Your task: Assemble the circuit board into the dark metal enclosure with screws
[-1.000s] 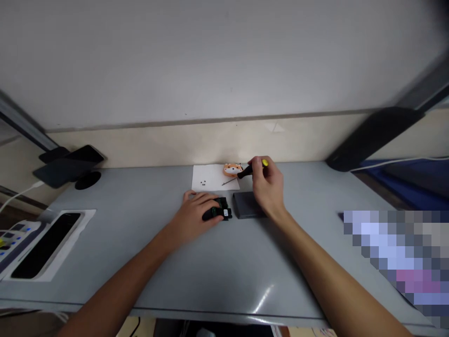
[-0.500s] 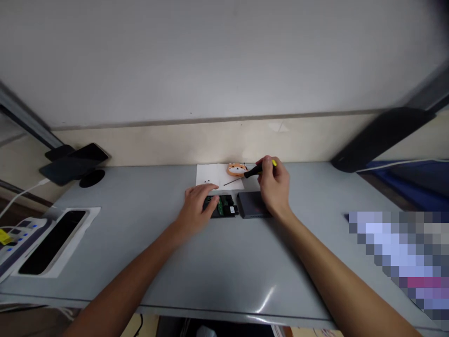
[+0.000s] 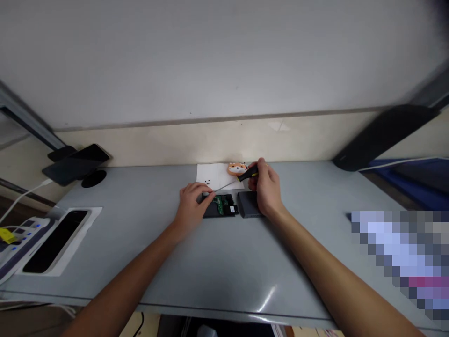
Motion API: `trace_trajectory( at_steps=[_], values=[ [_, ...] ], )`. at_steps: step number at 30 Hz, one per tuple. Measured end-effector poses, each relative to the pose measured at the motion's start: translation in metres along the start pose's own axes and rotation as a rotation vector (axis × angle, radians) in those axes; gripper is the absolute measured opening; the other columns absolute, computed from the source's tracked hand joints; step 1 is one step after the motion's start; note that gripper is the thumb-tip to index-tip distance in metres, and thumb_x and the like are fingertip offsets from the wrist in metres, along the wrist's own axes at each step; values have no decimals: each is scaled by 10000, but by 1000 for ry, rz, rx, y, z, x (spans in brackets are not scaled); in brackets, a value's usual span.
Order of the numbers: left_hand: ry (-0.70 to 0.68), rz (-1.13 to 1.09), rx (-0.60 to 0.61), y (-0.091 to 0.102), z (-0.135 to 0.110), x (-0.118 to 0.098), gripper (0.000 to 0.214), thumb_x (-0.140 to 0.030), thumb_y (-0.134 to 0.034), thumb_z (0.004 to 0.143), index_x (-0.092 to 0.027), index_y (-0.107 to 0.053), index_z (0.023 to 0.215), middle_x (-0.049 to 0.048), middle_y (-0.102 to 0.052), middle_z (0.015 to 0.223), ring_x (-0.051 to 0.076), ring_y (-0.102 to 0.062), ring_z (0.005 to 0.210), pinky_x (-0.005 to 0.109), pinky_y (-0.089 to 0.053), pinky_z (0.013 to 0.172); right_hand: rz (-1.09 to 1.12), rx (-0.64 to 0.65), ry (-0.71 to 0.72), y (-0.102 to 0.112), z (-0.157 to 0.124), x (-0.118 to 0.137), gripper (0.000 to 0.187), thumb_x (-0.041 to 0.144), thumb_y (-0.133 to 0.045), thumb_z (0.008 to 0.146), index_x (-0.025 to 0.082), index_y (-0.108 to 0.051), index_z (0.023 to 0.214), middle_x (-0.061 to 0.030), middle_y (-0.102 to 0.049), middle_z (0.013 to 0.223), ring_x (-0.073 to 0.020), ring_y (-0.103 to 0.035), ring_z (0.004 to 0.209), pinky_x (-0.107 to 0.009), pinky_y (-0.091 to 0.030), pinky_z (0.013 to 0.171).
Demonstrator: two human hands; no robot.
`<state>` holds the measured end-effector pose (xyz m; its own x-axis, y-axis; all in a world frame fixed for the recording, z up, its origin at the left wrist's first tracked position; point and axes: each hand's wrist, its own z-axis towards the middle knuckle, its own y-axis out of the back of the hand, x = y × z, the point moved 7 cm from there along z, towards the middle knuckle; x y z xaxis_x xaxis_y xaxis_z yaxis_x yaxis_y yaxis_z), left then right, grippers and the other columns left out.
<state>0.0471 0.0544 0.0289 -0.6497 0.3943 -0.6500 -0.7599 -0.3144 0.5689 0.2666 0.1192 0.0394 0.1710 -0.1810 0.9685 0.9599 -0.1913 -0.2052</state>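
Screwdriver [image 3: 234, 180] in right hand [image 3: 264, 189] slants down-left, tip toward open device [image 3: 220, 206].

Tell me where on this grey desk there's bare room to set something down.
The desk is bare in front, between the two forearms and the near edge, and in the stretch between the tray and the left hand. It is crowded around the opened device, the grey case, the white paper and the right hand with its screwdriver.
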Motion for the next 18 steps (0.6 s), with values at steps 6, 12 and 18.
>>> trace_trajectory(
  at_steps=[6,12,18],
  values=[
    [11,50,39,-2,-1,1,35,-248,-741,920,-268,-725,896,-21,-745,995,197,-667,1012,409,-391,984,-30,27,-22,3,6,-5,511,709,-584,882,204,-632,815,36,-465,576,-98,-393,461,-224,-297,403],
    [22,83,71,-4,-2,2,45,-296,-709,948,-273,-734,919,-11,-743,1010,205,-657,1029,421,-392,991,-96,8,14,8,10,-2,520,717,-557,892,210,-635,808,23,-489,598,-119,-410,473,-258,-307,422],
    [18,83,89,-5,-3,3,55,-315,-702,956,-278,-742,946,-6,-733,1023,208,-644,1043,423,-382,988,-181,55,61,-3,-2,10,531,710,-527,917,209,-646,789,20,-481,579,-120,-404,474,-261,-301,432]
  ],
)
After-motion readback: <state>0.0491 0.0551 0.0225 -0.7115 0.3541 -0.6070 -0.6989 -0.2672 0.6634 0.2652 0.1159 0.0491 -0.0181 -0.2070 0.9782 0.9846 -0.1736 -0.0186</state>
